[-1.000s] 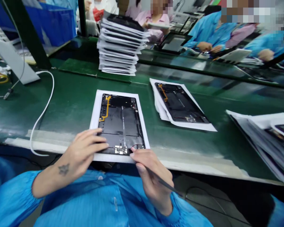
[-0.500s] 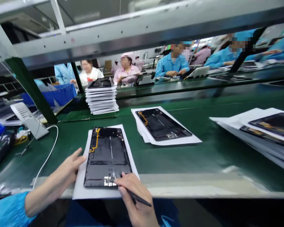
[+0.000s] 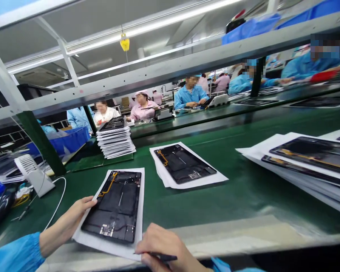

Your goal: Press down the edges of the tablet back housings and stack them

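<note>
A: What's the room like?
B: A green bench (image 3: 187, 207) with pale tape (image 3: 229, 234) along its near edge; co-workers (image 3: 188, 97) sit on the far side.
A: The hands?
B: At near left, the left hand (image 3: 73, 216) grips the left edge of a white sheet (image 3: 107, 243) under an opened tablet (image 3: 117, 217). The right hand (image 3: 168, 245) is closed around a dark tool (image 3: 168, 257).
A: Any writing?
B: 1 pale strip (image 3: 121, 198) on the tablet, too small to read.

Head view looks forward (tilted) across the workbench (image 3: 187, 204)
</note>
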{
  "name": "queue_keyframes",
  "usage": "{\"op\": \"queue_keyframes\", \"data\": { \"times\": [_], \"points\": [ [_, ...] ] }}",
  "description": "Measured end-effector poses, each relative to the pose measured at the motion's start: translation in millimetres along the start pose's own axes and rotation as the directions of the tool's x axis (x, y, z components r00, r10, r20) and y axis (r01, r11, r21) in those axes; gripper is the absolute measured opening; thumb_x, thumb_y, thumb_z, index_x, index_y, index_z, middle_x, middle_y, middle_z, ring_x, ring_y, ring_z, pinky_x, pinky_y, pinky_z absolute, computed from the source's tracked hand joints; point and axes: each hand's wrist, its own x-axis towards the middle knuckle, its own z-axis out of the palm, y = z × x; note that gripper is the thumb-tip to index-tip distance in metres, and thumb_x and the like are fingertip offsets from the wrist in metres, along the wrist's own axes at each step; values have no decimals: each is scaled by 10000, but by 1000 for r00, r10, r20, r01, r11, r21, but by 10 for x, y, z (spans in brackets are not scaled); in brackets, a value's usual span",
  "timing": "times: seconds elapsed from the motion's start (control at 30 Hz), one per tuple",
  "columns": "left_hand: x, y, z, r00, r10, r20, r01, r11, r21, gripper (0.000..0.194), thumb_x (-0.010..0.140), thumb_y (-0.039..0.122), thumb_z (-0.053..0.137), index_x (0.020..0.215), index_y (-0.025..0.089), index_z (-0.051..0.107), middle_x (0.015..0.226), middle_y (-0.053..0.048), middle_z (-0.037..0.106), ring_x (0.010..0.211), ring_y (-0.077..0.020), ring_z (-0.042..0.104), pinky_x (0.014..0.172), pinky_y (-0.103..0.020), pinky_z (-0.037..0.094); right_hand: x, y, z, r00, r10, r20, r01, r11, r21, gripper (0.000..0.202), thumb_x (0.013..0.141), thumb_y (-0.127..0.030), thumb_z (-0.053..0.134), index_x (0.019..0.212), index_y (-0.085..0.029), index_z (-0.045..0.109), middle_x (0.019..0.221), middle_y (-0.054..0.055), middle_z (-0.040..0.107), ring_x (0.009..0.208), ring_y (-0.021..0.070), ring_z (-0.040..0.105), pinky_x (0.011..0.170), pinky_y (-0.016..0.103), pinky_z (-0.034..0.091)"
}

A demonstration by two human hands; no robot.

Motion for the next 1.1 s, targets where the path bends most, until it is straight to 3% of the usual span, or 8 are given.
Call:
{"op": "queue_keyframes", "data": {
  "times": [0.1, 0.2, 0.33, 0.47, 0.73, 0.8, 0.9, 1.1],
  "points": [
    [35, -23, -34, 968, 4, 250, -24, 997, 75, 477, 696, 428, 864, 983, 80, 709, 918, -160, 752, 822, -314, 736, 817, -406, 580, 124, -19, -146, 994, 20, 108, -19, 1000, -17, 229, 1057, -292, 445, 990, -202, 645, 840, 38, 700, 764, 134, 618, 687, 218, 478],
    [131, 96, -82, 954, 123, 275, -212, 921, 326, 533, 751, 565, 768, 982, 88, 710, 939, -156, 752, 831, -304, 722, 801, -390, 566, 264, 67, -220, 982, 9, 186, -5, 1000, -20, 222, 1046, -254, 454, 968, -195, 654, 826, 34, 684, 764, 136, 605, 673, 217, 465],
    [382, 552, -175, 906, 377, 193, -412, 678, 609, 534, 748, 641, 702, 914, 134, 701, 839, -82, 734, 782, -281, 676, 693, -319, 513, 361, 332, -221, 978, -5, 207, 2, 1000, 15, 286, 1045, -267, 429, 930, -174, 673, 779, 31, 651, 703, 130, 575, 636, 221, 458],
    [561, 1147, -140, 766, 581, 276, -581, 441, 684, 358, 715, 533, 773, 803, 197, 685, 780, -37, 685, 821, -248, 627, 765, -273, 464, 331, 563, -162, 987, 74, 143, -79, 996, 34, 315, 1046, -333, 445, 906, -182, 684, 770, 25, 660, 672, 121, 589, 639, 220, 481],
    [862, 2191, 734, 502, 721, 479, -805, 186, 564, 259, 859, 305, 690, 1092, 191, 695, 850, -31, 667, 881, -216, 619, 845, -269, 412, 298, 598, -168, 955, 220, 200, -242, 966, 94, 283, 1017, -315, 486, 923, -183, 718, 813, 41, 708, 711, 126, 633, 675, 220, 506],
    [1143, 2327, 1049, 505, 738, 448, -818, 243, 522, 260, 909, 280, 645, 1134, 153, 676, 963, -50, 686, 1012, -236, 610, 910, -287, 422, 310, 581, -180, 936, 277, 216, -305, 946, 112, 248, 989, -275, 512, 910, -176, 725, 808, 38, 706, 713, 124, 636, 679, 213, 503],
    [1645, 2257, 1505, 603, 679, 419, -786, 415, 457, 253, 959, 309, 626, 1119, 117, 662, 1096, -61, 675, 1055, -246, 622, 942, -367, 492, 315, 566, -186, 915, 342, 216, -377, 914, 151, 209, 947, -234, 544, 880, -166, 729, 795, 29, 697, 698, 118, 635, 676, 203, 502],
    [2382, 1508, 2086, 811, 384, 442, -542, 778, 318, 357, 979, 378, 634, 1248, 144, 611, 1241, -95, 631, 1068, -239, 653, 905, -430, 577, 276, 593, -174, 899, 367, 238, -417, 885, 209, 184, 936, -268, 586, 900, -185, 746, 822, 22, 703, 730, 125, 654, 722, 203, 522]
  ]
}}
